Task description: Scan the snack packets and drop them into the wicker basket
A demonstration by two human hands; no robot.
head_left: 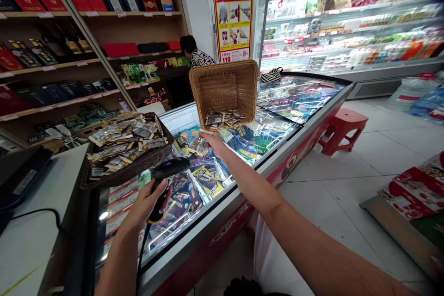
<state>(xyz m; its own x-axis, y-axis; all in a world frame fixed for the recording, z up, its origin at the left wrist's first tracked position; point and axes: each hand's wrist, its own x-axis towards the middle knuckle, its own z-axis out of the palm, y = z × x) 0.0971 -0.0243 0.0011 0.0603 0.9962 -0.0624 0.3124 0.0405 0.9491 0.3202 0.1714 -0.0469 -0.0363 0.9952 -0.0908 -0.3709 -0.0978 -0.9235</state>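
Note:
My left hand is wrapped around the handle of a black barcode scanner, whose cable hangs down past my wrist. Over the glass-topped freezer, my right hand is closed on a small snack packet. Right above that hand is a light-brown wicker basket with several similar packets at its bottom; whether my fingers touch its rim I cannot tell. To the left stands a dark wicker basket heaped with small packets.
A white counter with a black device lies to the left. Behind the freezer a person bends by the shelves. On the right are a red stool, water bottles, stacked goods and a lit refrigerated shelf.

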